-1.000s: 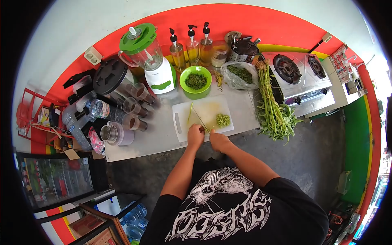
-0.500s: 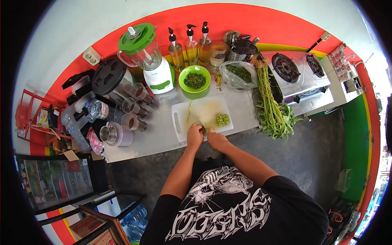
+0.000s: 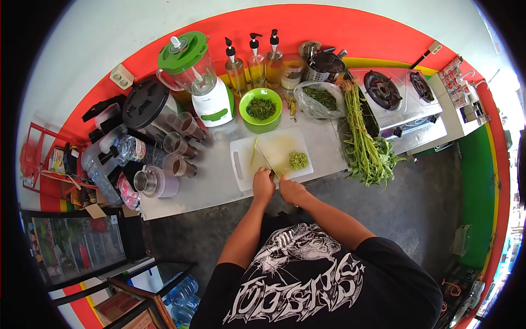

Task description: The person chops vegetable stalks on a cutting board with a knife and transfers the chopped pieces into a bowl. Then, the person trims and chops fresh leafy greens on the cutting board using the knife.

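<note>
Over the lower edge of the white cutting board (image 3: pixel 241 143), my right hand (image 3: pixel 293 192) is closed on the handle end of a knife (image 3: pixel 268 160), whose thin blade slants up and left. Beside it, my left hand (image 3: pixel 263 183) is closed near the blade; whatever its fingers hold is too small to make out. A light green stalk (image 3: pixel 255 151) lies on the board's left part, and a pile of chopped green pieces (image 3: pixel 298 160) sits on its right part. Behind the board stands a green bowl (image 3: pixel 261 124) with chopped dark greens.
A blender (image 3: pixel 211 104), pump bottles (image 3: pixel 256 68) and a plastic bag of greens (image 3: pixel 320 100) stand behind. Several cups (image 3: pixel 178 143) and a jar (image 3: pixel 157 181) are on the left. Long leafy greens (image 3: pixel 364 142) lie right, beside a gas stove (image 3: pixel 405 101).
Both hands stay over the board's lower edge and shift only slightly. The knife blade has changed its tilt a little. The stalk and the chopped pile look the same.
</note>
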Tool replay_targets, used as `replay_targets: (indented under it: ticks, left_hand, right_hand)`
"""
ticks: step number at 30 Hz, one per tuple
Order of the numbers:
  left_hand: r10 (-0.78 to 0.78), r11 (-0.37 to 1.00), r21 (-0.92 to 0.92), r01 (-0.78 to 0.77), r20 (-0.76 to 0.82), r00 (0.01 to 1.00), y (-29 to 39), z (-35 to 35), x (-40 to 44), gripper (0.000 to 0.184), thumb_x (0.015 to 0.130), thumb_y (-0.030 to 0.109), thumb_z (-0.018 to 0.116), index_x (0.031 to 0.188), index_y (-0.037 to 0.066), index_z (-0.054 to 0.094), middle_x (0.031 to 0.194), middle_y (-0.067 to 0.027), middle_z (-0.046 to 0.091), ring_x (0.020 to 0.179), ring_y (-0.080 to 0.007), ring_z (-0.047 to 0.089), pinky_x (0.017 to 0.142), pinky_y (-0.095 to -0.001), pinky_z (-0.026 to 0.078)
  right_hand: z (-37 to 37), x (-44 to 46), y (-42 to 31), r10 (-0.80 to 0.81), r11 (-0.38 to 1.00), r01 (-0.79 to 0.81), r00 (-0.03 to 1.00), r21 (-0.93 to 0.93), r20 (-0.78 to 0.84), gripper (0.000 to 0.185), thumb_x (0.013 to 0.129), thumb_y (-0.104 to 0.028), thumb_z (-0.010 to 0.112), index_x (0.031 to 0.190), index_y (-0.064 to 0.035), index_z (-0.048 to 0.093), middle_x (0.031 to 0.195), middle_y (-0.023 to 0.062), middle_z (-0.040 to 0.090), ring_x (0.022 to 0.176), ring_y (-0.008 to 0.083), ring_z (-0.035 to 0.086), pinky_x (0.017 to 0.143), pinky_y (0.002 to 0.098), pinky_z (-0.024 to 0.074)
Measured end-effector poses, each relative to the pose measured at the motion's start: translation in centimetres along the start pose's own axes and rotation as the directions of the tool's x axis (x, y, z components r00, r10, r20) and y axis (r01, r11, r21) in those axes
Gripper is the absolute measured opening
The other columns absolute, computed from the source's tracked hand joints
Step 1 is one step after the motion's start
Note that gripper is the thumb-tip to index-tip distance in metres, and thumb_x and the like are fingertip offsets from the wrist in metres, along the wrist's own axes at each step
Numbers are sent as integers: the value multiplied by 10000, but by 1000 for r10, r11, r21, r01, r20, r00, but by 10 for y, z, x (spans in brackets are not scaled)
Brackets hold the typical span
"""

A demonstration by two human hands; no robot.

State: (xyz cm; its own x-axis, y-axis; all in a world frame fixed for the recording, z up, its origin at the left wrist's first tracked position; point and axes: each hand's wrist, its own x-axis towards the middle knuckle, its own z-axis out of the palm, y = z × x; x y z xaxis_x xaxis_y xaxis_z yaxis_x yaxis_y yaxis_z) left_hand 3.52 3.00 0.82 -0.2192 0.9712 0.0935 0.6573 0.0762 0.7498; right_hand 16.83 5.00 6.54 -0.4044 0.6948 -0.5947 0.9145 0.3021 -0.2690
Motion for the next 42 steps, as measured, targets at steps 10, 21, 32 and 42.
replay_targets:
  ticks: [10, 21, 32, 42]
  left_hand:
    - [0, 999, 44, 1, -14, 1000, 3, 6, -5, 99, 829, -6, 583, 867, -5, 675, 935, -189, 606, 934, -413, 587, 820, -498, 479]
    - [-19, 998, -58, 16, -62, 998, -5, -5, -19, 82, 835, 2, 612, 895, -9, 667, 921, -188, 616, 896, -399, 615, 787, -471, 493]
    - [-63, 993, -101, 56, -60, 996, -6, -9, -14, 33, 824, 15, 674, 854, 6, 682, 860, -144, 635, 687, -316, 655, 671, -401, 536]
    - [-58, 982, 148, 118, -358, 932, -9, -32, 33, 244, 819, 83, 719, 1047, 61, 636, 982, -123, 634, 959, -328, 612, 849, -450, 487]
  right_hand:
    - [0, -2, 2, -41, 998, 40, 999, 48, 28, 362, 880, -37, 595, 1184, 58, 422, 1043, 321, 681, 998, 454, 687, 843, 497, 562]
    - [15, -1, 7, -17, 980, 41, 992, 193, -128, 292, 916, -90, 548, 1160, 36, 447, 1004, 308, 685, 946, 457, 695, 809, 524, 565]
    - [22, -5, 33, 35, 963, 3, 990, 269, -136, 282, 922, -133, 522, 1131, 34, 432, 976, 333, 673, 939, 495, 670, 822, 570, 529]
    - [6, -15, 65, 64, 952, -7, 982, 305, -177, 363, 908, -198, 592, 1167, 4, 438, 999, 323, 672, 975, 499, 654, 860, 559, 521]
